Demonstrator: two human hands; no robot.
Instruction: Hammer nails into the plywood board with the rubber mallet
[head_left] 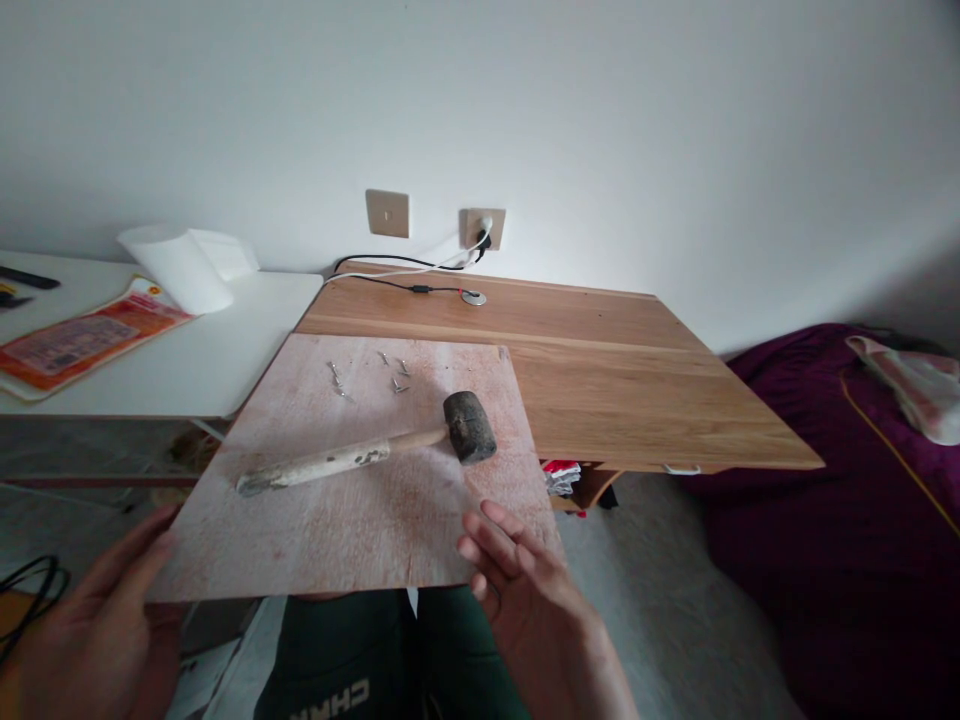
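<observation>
A mallet (469, 428) with a dark head and a pale, worn wooden handle lies across a thin pinkish-brown board (330, 540). Several small metal screws (336, 378) are scattered on the board's far part. My left hand (105, 610) is at the board's near left edge, thumb and fingers stretched out. Whether it touches the edge I cannot tell. Over the near right corner my right hand (536, 600) is open, its fingers extended and palm partly turned up. It holds nothing.
Under the board's far end is a wooden desk (637, 390) with cables (397, 262) along the wall. At left, a white table (262, 370) bears a paper roll (180, 265) and an orange packet (90, 340). Purple fabric (780, 500) covers something at right.
</observation>
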